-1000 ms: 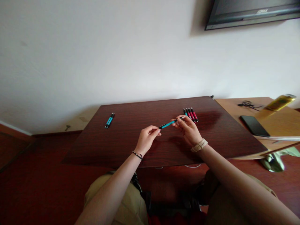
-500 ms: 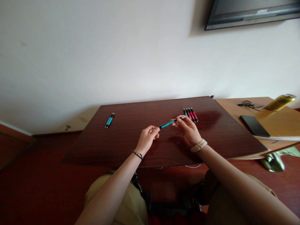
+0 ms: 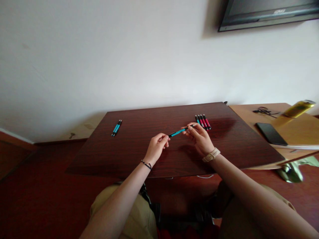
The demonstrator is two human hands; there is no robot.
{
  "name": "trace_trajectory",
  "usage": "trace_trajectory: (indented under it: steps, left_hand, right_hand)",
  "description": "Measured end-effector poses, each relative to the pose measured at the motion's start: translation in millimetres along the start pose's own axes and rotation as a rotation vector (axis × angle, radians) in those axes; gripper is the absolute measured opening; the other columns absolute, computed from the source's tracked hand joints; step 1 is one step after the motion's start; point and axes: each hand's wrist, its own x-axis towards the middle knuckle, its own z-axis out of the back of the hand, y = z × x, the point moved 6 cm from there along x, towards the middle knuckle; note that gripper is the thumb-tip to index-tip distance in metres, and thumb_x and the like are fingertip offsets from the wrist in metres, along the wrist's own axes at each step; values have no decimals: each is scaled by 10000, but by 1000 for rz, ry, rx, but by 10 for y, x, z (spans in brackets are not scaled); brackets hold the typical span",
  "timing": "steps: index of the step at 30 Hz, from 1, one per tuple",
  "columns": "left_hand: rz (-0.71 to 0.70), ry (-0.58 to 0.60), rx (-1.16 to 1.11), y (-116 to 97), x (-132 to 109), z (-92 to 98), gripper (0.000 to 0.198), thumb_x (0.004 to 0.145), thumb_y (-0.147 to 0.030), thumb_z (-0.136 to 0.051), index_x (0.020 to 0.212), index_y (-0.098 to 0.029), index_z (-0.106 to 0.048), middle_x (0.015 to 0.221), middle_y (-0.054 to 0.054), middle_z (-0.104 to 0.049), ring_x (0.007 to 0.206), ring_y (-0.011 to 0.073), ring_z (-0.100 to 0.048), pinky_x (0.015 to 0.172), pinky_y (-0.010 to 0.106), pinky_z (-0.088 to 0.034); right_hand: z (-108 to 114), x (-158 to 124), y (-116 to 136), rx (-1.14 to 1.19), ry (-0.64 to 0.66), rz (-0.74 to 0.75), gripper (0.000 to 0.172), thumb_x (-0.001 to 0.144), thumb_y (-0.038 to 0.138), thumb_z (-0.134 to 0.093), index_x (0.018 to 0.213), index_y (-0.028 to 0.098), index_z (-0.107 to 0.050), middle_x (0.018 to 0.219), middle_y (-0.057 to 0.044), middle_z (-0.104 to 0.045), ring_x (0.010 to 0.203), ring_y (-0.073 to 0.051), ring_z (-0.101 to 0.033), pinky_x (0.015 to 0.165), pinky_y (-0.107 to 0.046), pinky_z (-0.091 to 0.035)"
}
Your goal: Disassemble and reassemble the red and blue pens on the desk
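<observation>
Between my two hands a blue pen (image 3: 177, 132) with black ends is held at a slant above the table. My left hand (image 3: 157, 144) pinches its lower left end. The fingers of my right hand (image 3: 198, 137) close around its upper right end. Just beyond my right hand lies a row of several pens (image 3: 204, 122), one blue and the others pink, partly hidden by the fingers. Two blue pens (image 3: 116, 128) rest side by side at the table's left.
The dark wooden table (image 3: 139, 156) stands against a white wall. On a lighter cabinet (image 3: 249, 114) at its right are a black phone (image 3: 271, 134), a coiled cable (image 3: 264, 111) and a yellow can (image 3: 300, 109). A television (image 3: 269, 16) hangs above.
</observation>
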Motion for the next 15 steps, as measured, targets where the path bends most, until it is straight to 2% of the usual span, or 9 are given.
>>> trace_trajectory:
  steps: [5,10,15]
  left_hand:
    - [38,-37,-39,60,9,15,266,875,-415,-732,997,-183,-683,827,30,-698,710,151,-663,608,243,-467]
    - [38,16,-63,48,6,-18,322,974,-469,-592,884,-176,-690,718,25,-657,665,141,-630,581,241,-437]
    - [21,-37,-62,29,5,12,240,877,-385,-734,985,-180,-675,792,20,-680,704,144,-648,601,239,-461]
  right_hand:
    - [4,1,5,-11,-12,-1,341,860,521,-824,1052,293,-656,1107,-17,-787,983,-181,-772,978,-347,-632]
    - [4,3,5,-18,-12,-4,345,851,529,-830,1037,295,-659,1101,-20,-788,982,-192,-772,971,-363,-638]
    - [0,-4,-1,0,-5,-5,323,864,507,-826,1047,297,-662,1100,-11,-787,981,-181,-770,977,-348,-633]
